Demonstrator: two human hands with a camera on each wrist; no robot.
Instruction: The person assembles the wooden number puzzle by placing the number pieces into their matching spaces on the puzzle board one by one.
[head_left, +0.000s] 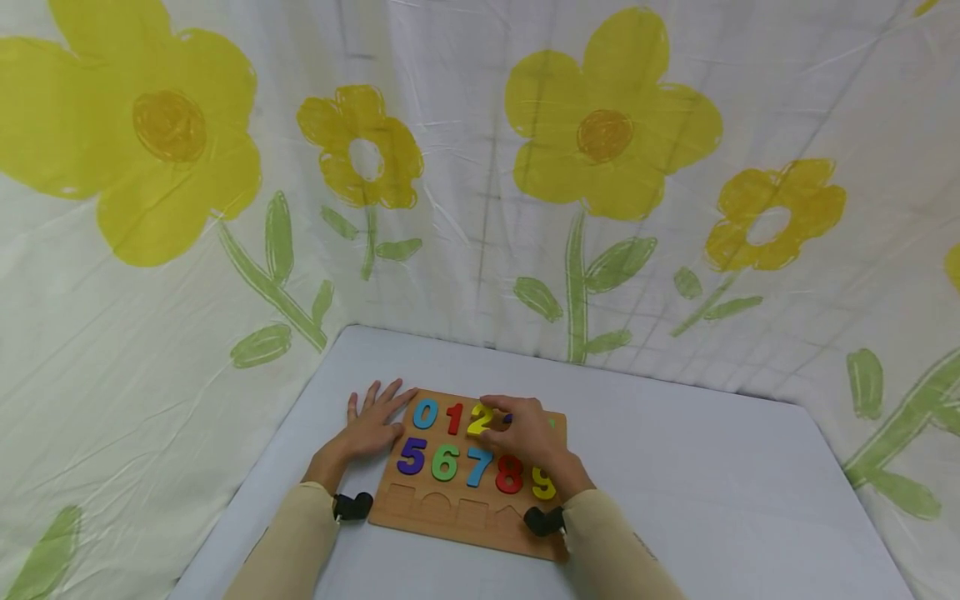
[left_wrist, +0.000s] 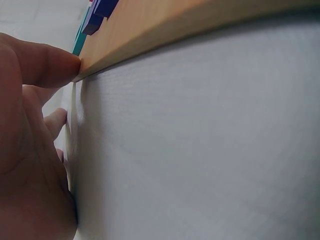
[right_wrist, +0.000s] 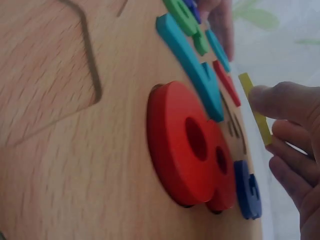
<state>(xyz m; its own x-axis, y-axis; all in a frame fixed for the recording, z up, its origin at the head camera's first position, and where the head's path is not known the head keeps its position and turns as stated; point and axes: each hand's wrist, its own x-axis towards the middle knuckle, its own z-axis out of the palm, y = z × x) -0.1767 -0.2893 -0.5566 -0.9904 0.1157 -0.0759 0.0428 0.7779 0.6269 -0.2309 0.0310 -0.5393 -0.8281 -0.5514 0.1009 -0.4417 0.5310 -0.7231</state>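
My right hand pinches the yellow number 2 between thumb and fingers, over the top row of a wooden number board. In the right wrist view, the yellow 2 is seen edge-on, raised off the board near an outlined recess. The dark blue 3 lies beside that recess, mostly covered by my hand in the head view. My left hand rests at the board's left edge, fingers spread; its thumb touches the board's side.
On the board sit a blue 0, red 1, purple 5, green 6, blue 7, red 8 and yellow 9. Shape recesses line its near side. A flowered curtain hangs behind the white table.
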